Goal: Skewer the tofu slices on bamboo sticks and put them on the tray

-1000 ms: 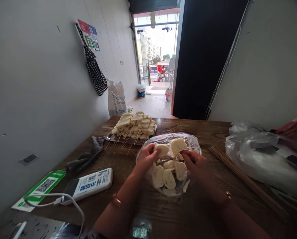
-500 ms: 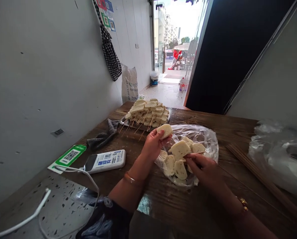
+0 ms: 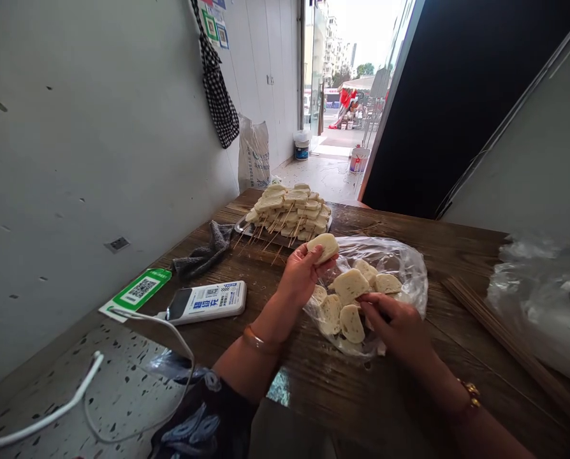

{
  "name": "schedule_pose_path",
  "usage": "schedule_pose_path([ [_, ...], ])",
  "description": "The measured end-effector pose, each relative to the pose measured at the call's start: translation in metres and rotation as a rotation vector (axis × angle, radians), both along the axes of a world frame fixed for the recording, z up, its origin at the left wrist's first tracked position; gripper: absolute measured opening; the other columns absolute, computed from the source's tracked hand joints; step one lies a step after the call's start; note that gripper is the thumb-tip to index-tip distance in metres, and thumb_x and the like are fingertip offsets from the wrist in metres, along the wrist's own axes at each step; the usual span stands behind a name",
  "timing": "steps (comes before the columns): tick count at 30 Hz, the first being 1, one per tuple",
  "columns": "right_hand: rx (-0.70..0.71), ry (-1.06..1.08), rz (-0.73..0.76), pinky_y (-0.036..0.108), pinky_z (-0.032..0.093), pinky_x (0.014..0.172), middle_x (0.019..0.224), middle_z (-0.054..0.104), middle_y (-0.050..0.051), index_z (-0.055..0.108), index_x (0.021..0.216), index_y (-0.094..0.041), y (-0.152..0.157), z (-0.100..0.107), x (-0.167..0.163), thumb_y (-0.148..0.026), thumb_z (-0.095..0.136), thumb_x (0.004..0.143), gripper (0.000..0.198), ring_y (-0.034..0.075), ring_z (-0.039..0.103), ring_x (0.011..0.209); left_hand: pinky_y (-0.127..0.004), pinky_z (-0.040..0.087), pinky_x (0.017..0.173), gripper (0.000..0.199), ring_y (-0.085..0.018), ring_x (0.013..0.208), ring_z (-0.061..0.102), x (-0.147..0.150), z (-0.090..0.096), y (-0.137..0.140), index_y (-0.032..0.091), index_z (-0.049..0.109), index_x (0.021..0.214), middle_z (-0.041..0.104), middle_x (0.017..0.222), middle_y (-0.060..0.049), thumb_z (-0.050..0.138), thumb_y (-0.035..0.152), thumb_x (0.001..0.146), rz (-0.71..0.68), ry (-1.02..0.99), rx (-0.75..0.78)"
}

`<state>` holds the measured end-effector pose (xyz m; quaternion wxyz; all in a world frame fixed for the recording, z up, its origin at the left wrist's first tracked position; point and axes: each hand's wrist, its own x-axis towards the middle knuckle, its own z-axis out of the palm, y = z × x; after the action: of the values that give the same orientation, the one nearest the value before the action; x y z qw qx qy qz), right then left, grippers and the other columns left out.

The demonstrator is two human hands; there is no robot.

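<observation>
In my left hand [image 3: 300,277], a pale bread slice [image 3: 326,247] is gripped between thumb and fingers, raised over the bag's left edge. The fingers of my right hand [image 3: 396,322] are pinched at the lower right edge of another slice, a larger bread slice [image 3: 349,285]. Several more bread slices [image 3: 331,313] lie beneath it in an open clear plastic bag [image 3: 413,264] on the table. Beyond my left hand, skewered bread slices [image 3: 292,204] are stacked high on a metal tray [image 3: 240,229], their sticks pointing towards me.
A bundle of thin sticks [image 3: 500,328] lies on the wooden table [image 3: 457,245] at the right, beside crumpled clear plastic [image 3: 538,299]. Along the left are a dark grey cloth [image 3: 203,255], a white device [image 3: 213,304] with a cable, and a green QR-code card [image 3: 139,290].
The view has shifted slightly, so everything sits a little further right. Both hands keep their holds on the bread slices, with hardly any movement.
</observation>
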<state>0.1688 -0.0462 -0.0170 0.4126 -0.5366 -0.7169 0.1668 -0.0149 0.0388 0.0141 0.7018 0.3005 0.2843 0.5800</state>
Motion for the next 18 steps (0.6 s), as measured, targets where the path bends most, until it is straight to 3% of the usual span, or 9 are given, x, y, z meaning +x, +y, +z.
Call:
schedule_pose_path([
  [9, 0.047, -0.06, -0.014, 0.026, 0.052, 0.061, 0.079, 0.076, 0.003, 0.073, 0.09, -0.022, -0.0003, -0.0013, 0.0018, -0.033, 0.054, 0.09, 0.023, 0.018, 0.07, 0.066, -0.032, 0.055, 0.079, 0.046, -0.018, 0.078, 0.069, 0.0044, -0.0044, -0.0003, 0.01, 0.061, 0.099, 0.071, 0.092, -0.008, 0.084, 0.03, 0.064, -0.004, 0.01, 0.025],
  [18, 0.026, -0.078, -0.008, 0.026, 0.049, 0.061, 0.082, 0.076, 0.002, 0.072, 0.09, -0.022, -0.0005, -0.0013, 0.001, -0.029, 0.054, 0.091, 0.02, 0.018, 0.07, 0.069, -0.035, 0.056, 0.079, 0.05, -0.019, 0.078, 0.07, 0.0099, -0.0038, -0.0022, 0.012, 0.06, 0.095, 0.07, 0.091, -0.006, 0.086, 0.034, 0.059, 0.092, 0.088, 0.079],
])
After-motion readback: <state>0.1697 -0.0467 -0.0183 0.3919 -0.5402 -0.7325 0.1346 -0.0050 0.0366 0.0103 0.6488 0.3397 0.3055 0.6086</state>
